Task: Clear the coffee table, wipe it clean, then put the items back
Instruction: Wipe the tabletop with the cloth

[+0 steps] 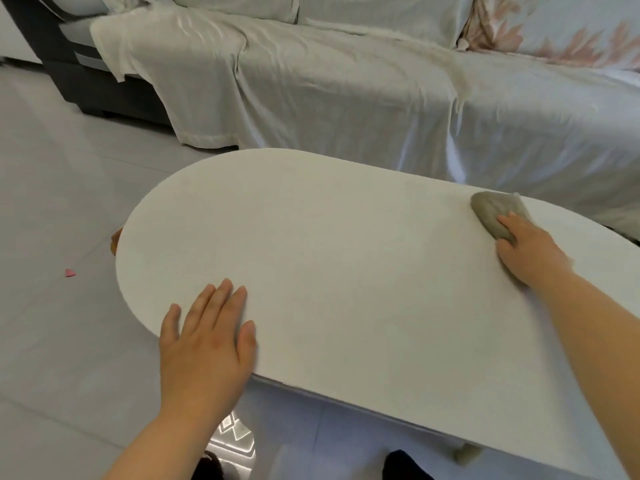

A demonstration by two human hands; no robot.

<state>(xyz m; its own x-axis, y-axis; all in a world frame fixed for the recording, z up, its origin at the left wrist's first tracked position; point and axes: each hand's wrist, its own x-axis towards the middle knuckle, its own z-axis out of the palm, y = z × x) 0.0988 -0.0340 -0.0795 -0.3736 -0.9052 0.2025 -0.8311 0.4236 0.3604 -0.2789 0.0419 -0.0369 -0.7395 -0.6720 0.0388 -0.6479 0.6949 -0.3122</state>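
Right hand (530, 252) presses a cloth (498, 214) at the coffee table (346, 271) far edge; left hand (207, 337), flat and empty, braces the near edge; overreach may push the cloth off.

White oval coffee table (346, 271), its top bare except for a grey cloth (495, 216) bunched near the far edge.

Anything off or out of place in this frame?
Only a small pink scrap lying on the floor tiles left of the coffee table. The right hand presses the cloth on the tabletop; nothing spilled or damaged.
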